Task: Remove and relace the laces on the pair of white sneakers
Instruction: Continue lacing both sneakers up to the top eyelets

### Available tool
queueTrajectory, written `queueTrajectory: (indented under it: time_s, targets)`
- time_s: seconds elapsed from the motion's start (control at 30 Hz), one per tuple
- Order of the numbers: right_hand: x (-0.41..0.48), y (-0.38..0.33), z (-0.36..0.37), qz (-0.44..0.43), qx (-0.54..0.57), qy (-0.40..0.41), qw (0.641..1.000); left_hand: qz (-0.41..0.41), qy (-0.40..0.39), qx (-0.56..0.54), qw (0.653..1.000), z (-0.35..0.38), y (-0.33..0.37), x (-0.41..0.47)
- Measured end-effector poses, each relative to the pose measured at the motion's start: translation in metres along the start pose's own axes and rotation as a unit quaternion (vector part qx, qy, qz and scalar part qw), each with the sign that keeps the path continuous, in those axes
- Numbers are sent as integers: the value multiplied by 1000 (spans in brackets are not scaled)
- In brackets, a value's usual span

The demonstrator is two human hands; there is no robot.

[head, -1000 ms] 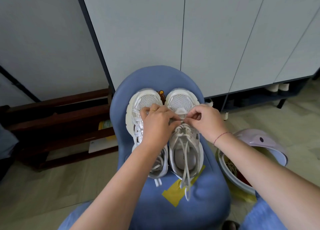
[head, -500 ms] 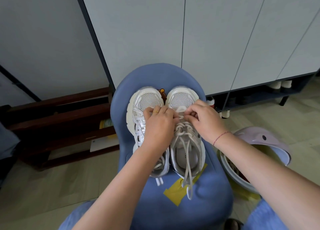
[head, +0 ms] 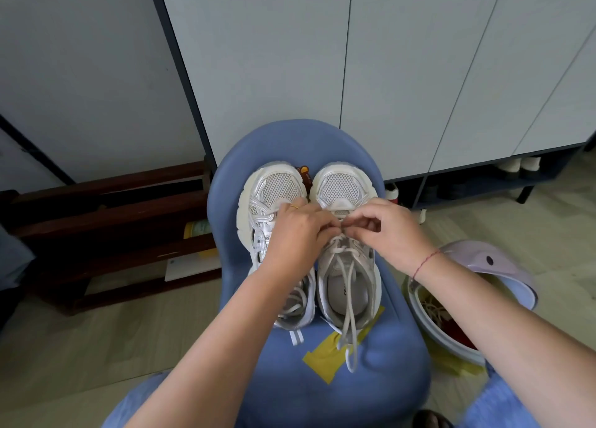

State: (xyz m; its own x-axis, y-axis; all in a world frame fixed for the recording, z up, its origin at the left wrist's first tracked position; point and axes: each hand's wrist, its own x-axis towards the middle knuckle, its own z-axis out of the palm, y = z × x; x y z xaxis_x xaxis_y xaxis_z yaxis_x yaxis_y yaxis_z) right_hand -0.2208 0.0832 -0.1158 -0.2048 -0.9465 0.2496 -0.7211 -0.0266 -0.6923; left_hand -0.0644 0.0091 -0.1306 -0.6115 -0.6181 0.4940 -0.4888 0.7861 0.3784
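both white sneakers (head: pixel 346 253) kept side by side on blue chair (head: pixel 371 372). lace (head: pixel 350 298) pinched near toe eyelets by left hand (head: pixel 298 234) and right hand (head: pixel 392 230); fingertips drawn closer than second earlier, so unlacing judged barely started.

You see two sneakers (head: pixel 338 188) with open mesh toes and glossy silvery panels, laced with matt woven laces (head: pixel 350 301). The chair (head: pixel 290 143) looks like smooth matt blue plastic. At nine o'clock stands dark polished wood shelving (head: pixel 106 208).
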Motion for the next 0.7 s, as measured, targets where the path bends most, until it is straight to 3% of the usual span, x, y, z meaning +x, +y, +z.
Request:
queueTrajectory:
  time_s: [0.17,0.33,0.53,0.7]
  targets:
    - [3,-4,0,-10,-77,-38,996,44,-69,-26,996,-1,0,4]
    - [3,-6,2,-18,-130,-62,989,36,-104,12,994,0,1,6]
    - [2,-4,2,1,-82,-32,996,-1,-48,18,999,9,1,-2]
    - [1,-6,2,17,-70,-20,997,-26,-45,4,999,4,5,-8]
